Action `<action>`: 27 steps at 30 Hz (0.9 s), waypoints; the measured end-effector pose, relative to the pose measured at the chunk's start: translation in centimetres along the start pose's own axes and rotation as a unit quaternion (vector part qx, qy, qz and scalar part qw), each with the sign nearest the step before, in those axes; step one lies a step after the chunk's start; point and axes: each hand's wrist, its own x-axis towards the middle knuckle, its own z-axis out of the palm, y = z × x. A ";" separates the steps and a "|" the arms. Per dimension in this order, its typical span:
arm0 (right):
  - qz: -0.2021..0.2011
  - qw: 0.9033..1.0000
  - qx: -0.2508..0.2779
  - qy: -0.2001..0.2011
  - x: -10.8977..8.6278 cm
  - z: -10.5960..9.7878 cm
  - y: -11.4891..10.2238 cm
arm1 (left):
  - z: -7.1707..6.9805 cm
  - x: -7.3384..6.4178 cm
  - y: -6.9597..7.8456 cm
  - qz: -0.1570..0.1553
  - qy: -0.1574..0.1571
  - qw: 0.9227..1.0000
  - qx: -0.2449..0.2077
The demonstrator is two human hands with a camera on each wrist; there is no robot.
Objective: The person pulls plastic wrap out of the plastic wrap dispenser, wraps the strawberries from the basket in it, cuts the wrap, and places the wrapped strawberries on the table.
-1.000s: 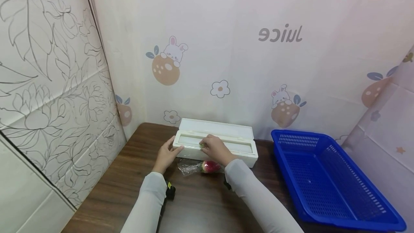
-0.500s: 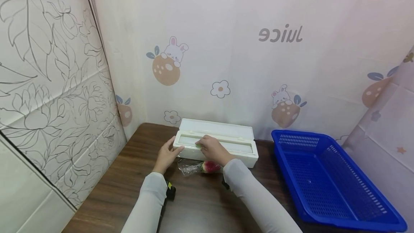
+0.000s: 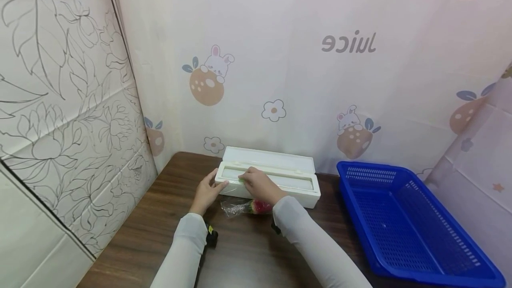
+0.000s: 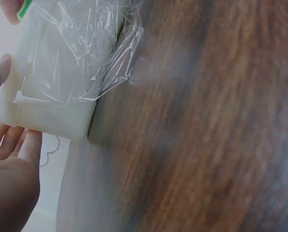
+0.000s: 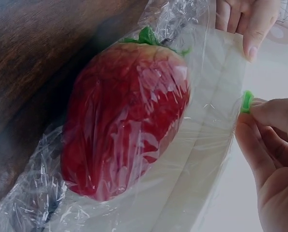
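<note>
A white cling film dispenser box lies across the back of the table, its lid raised. My left hand grips the box's left end, thumb on top and fingers against the end face. My right hand pinches a small green slide cutter at the box's front top edge, left of its middle. In front of the box lies a red strawberry-like fruit with green leaves, covered by clear cling film. The film runs from the fruit up over the box's front.
A blue plastic basket stands to the right. The brown wooden table ends at a printed curtain behind the box, with a patterned panel along the left.
My right hand has slid a little to the left along the box edge with the green slide cutter. The left hand and the fruit have stayed in place.
</note>
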 end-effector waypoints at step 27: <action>0.065 0.998 0.008 -0.003 2.1 0.2 -1.5 | -0.2 -0.4 0.4 -0.005 -0.004 1.000 0.001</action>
